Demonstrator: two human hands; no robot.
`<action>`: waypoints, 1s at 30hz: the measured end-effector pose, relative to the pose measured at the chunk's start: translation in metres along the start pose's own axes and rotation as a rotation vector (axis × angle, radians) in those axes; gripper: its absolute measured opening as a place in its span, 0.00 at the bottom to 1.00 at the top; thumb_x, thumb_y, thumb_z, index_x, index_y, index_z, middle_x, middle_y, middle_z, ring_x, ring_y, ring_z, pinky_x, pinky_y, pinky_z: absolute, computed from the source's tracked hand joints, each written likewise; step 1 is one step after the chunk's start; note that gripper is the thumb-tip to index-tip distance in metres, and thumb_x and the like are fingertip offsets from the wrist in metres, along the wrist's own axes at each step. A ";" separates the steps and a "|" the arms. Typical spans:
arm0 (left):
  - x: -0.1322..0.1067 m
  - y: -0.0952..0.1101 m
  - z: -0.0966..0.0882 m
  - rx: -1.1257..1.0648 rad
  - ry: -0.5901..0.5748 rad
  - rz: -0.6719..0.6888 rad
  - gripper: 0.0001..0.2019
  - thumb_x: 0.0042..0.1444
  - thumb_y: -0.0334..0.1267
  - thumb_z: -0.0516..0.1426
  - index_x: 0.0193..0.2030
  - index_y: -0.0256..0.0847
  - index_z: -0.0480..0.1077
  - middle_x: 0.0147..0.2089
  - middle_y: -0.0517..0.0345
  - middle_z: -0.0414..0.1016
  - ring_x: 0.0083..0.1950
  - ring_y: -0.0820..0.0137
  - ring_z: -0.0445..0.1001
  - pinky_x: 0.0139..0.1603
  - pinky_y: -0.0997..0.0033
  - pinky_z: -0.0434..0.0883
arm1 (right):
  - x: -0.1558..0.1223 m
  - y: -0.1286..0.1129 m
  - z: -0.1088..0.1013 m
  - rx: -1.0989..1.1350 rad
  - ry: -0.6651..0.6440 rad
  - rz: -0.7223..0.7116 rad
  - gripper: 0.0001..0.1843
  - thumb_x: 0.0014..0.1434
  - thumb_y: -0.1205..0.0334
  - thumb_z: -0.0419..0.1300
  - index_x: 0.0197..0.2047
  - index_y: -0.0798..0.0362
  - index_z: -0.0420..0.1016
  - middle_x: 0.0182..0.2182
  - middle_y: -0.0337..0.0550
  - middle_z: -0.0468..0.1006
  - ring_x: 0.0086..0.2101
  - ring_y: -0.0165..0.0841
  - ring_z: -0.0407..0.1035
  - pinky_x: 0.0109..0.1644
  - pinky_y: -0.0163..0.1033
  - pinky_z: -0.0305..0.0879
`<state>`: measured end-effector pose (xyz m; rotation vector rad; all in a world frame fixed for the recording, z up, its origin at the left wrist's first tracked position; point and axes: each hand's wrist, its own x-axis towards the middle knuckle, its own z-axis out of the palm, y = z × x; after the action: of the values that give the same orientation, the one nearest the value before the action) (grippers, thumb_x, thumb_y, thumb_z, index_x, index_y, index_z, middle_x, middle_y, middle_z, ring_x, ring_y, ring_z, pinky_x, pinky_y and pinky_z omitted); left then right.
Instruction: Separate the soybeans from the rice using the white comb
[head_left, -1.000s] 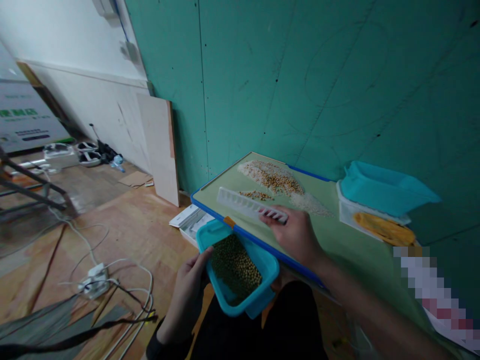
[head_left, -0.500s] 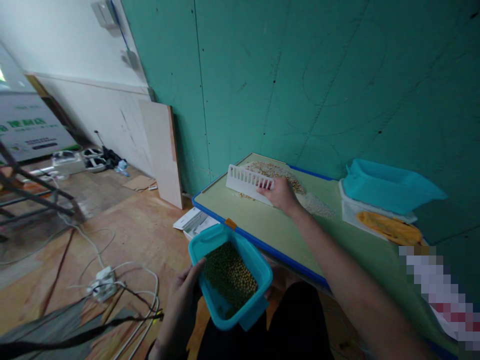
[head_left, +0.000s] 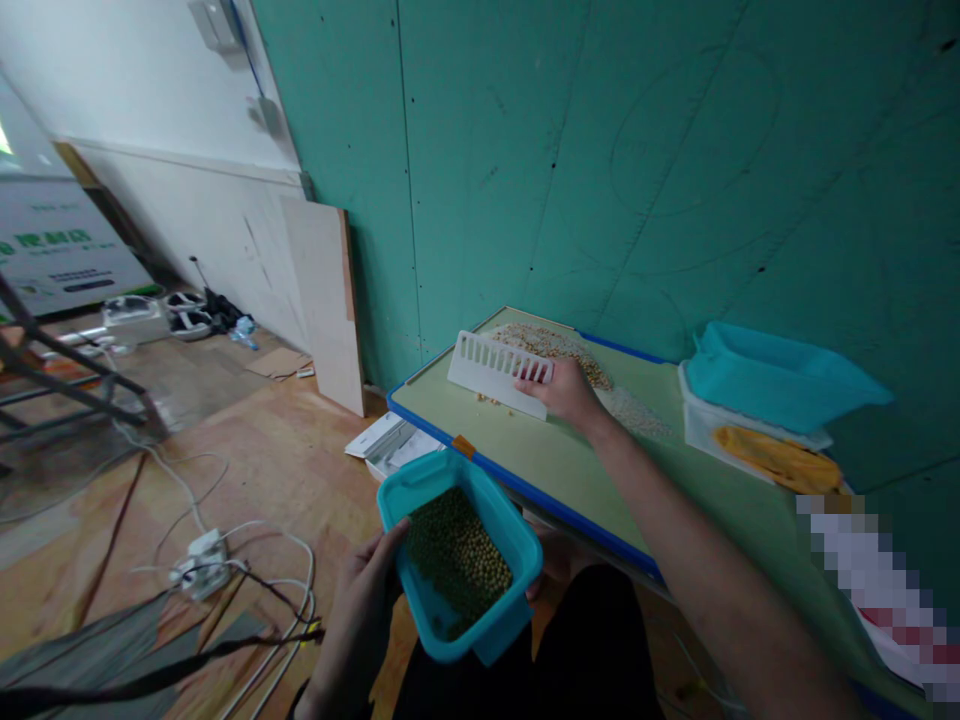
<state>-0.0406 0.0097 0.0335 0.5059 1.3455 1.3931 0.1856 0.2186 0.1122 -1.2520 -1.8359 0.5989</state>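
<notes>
My left hand (head_left: 375, 570) grips the near-left rim of a blue plastic bin (head_left: 525, 545), tilted below the table's front edge. Inside lie small green beans (head_left: 439, 525) and yellow soybeans (head_left: 486, 560). Over the tabletop, my right hand (head_left: 566, 392) is closed around the right end of a white slotted plastic divider (head_left: 487, 383), held on its long edge. A few loose yellow beans (head_left: 491, 400) sit at the divider's near side. Behind it spreads a pile of mixed grains and beans (head_left: 562, 347), with pale grains (head_left: 637, 411) to its right.
The pale green table (head_left: 517, 450) with blue edging stands against a green wall (head_left: 487, 170). At its right are a blue basin (head_left: 780, 375) on a white container and an orange-yellow cloth (head_left: 780, 460). Cables and a power strip (head_left: 206, 560) lie on the floor at left.
The divider and my right hand have shifted slightly toward the table's front edge, with a few beans showing at the divider's near side. My left hand and the bin stay almost still.
</notes>
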 end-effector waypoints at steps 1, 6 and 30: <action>0.000 0.000 0.000 0.002 0.003 0.001 0.12 0.39 0.47 0.68 0.15 0.44 0.75 0.15 0.59 0.67 0.18 0.67 0.65 0.21 0.65 0.66 | 0.000 0.000 0.000 0.007 -0.008 -0.007 0.06 0.48 0.66 0.69 0.32 0.59 0.82 0.29 0.48 0.85 0.30 0.38 0.78 0.35 0.37 0.70; -0.001 0.001 0.001 0.014 0.006 0.001 0.11 0.38 0.47 0.68 0.17 0.44 0.76 0.16 0.60 0.67 0.19 0.66 0.66 0.21 0.65 0.66 | -0.001 -0.004 0.001 0.081 -0.063 0.013 0.08 0.48 0.67 0.69 0.34 0.60 0.83 0.31 0.51 0.85 0.31 0.38 0.79 0.34 0.37 0.71; 0.004 -0.002 -0.002 -0.007 0.001 0.000 0.14 0.37 0.47 0.69 0.15 0.42 0.74 0.14 0.63 0.63 0.17 0.72 0.59 0.19 0.69 0.60 | -0.011 -0.025 0.000 0.183 -0.220 0.007 0.10 0.45 0.66 0.71 0.34 0.58 0.84 0.32 0.46 0.86 0.31 0.37 0.79 0.36 0.37 0.72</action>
<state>-0.0428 0.0123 0.0299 0.5006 1.3412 1.3980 0.1740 0.1982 0.1269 -1.1064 -1.9064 0.9177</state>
